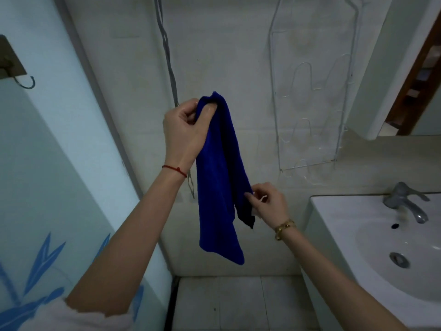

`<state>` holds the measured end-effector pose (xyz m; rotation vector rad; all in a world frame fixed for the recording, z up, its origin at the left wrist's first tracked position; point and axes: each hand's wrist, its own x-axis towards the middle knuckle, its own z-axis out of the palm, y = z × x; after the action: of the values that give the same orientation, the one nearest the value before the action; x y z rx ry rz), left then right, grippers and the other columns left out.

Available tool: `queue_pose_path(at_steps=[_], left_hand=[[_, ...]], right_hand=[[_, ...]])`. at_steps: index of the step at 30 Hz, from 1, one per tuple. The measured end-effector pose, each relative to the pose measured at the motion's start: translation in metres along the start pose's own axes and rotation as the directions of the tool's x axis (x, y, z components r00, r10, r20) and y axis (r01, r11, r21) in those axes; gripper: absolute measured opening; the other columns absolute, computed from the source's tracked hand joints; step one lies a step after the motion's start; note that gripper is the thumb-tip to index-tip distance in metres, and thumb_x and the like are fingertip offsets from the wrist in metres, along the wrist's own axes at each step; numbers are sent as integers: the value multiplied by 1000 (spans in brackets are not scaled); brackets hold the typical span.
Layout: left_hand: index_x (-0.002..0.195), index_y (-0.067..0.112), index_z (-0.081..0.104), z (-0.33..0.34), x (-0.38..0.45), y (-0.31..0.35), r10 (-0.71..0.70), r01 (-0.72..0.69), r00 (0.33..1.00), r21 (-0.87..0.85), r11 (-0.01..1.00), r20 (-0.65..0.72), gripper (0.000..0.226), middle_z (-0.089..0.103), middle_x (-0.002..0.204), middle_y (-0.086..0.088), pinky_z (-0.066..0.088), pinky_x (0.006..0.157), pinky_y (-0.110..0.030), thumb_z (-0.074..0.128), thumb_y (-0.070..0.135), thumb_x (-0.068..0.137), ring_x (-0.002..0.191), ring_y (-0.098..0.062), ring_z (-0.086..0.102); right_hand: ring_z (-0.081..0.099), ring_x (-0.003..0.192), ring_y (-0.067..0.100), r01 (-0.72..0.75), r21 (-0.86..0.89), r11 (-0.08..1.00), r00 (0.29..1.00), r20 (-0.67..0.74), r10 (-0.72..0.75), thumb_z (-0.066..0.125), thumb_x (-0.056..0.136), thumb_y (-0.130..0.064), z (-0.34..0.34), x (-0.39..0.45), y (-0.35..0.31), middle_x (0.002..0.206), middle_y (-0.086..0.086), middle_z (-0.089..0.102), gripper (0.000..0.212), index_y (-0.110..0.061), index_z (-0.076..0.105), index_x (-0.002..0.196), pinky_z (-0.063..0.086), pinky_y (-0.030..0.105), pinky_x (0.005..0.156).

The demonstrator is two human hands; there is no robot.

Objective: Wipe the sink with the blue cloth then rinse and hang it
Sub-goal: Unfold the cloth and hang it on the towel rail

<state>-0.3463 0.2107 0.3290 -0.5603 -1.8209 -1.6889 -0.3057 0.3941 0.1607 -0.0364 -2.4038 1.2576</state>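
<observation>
A small bathroom with pale, stained wall tiles [214, 56] and a light tiled floor [238, 304]. A frosted glass panel [47, 163] printed with blue leaves fills the 9 o'clock side, and a white sink [346, 211] sits at 4 o'clock with its grey faucet [405, 201] at the back rim and a metal drain [399, 259] in the basin.

At the centre, a person holds the blue cloth [219, 177] up in the air in front of the tiled wall, well apart from the sink. The left hand [183, 130] grips its top edge at about 12 o'clock of the cloth, fingers [191, 105] curled over the bunched fabric and thumb pressed into it. The right hand [269, 201] pinches the cloth's lower right edge at about 4 o'clock between thumb and fingertips. The cloth hangs in long folds, its bottom corners loose.

A red string bracelet [174, 170] circles the left wrist; a gold bracelet [284, 228] circles the right.

A grey cable [167, 48] runs down the wall behind the left hand. A white wire rack [310, 103] is mounted on the wall at 1 o'clock, just above the sink side. A metal wall hook [23, 82] sticks out from the glass panel at 10 o'clock. A mirror edge and a brown door frame [415, 75] show at 2 o'clock.
</observation>
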Motion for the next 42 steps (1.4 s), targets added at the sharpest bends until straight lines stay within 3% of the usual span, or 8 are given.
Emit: queue_pose_path(at_steps=[8, 14, 17, 20, 25, 30, 35, 42], left_hand=[[74, 15, 71, -32, 19, -4, -1, 12, 990, 79, 997, -140, 27, 62, 63, 3, 41, 57, -17, 65, 30, 95, 58, -3, 51], [74, 7, 68, -36, 56, 22, 132, -112, 971, 109, 988, -199, 37, 58, 63, -7, 36, 53, -27, 61, 34, 97, 55, -14, 45], [81, 10, 71, -37, 84, 39, 174, -161, 958, 76, 984, -227, 33, 65, 72, -13, 46, 56, -41, 60, 36, 97, 62, -31, 54], [82, 15, 73, -39, 117, 55, 205, -196, 944, 63, 979, -259, 28, 68, 78, -14, 52, 65, -49, 61, 37, 96, 69, -24, 58], [79, 27, 72, -40, 169, 83, 224, -233, 933, 2, 973, -283, 21, 69, 76, -2, 50, 65, -28, 63, 38, 95, 73, -11, 60], [86, 14, 75, -43, 223, 105, 230, -266, 900, -49, 963, -370, 33, 72, 80, 0, 49, 68, -25, 72, 46, 84, 75, -10, 63], [83, 13, 74, -30, 264, 135, 339, -341, 823, 80, 937, -457, 22, 66, 72, 7, 44, 58, -8, 76, 35, 85, 67, -2, 58], [84, 15, 74, -15, 325, 148, 450, -354, 761, 283, 892, -467, 23, 64, 71, 8, 45, 57, -14, 73, 38, 87, 62, 0, 57]], right_hand=[[58, 74, 21, 86, 156, 984, 986, -156, -61, 61, 93, -23, -78, 51, -14, 81, 4, 59, 14, -17, 64, 80, 47, 36, 64], [49, 55, 13, 350, 0, 937, 913, -225, -341, 55, 96, -22, -141, 89, -78, 66, 3, 58, 15, -15, 56, 83, 37, 23, 49], [51, 59, 9, 426, 47, 903, 894, -177, -412, 56, 94, -17, -175, 115, -113, 76, 3, 61, 6, -12, 57, 91, 38, 17, 52], [53, 62, 7, 396, 233, 888, 918, -72, -390, 58, 91, -2, -211, 139, -147, 80, -1, 61, 12, -13, 55, 96, 40, 17, 54], [56, 73, 20, 373, 383, 845, 915, 2, -404, 59, 84, 5, -261, 174, -200, 84, 2, 61, 28, -18, 57, 100, 43, 27, 54], [65, 78, 17, 421, 423, 802, 907, -183, -380, 88, 51, -46, -285, 203, -239, 85, 3, 67, 62, -19, 59, 99, 53, 25, 64], [63, 76, 17, 514, 343, 786, 829, -433, -353, 74, 81, -13, -292, 247, -270, 84, 5, 67, 21, -15, 57, 95, 52, 26, 66], [59, 73, 12, 552, 147, 821, 738, -544, -399, 73, 83, -15, -301, 315, -299, 72, -1, 64, 22, -13, 57, 98, 47, 27, 70]])
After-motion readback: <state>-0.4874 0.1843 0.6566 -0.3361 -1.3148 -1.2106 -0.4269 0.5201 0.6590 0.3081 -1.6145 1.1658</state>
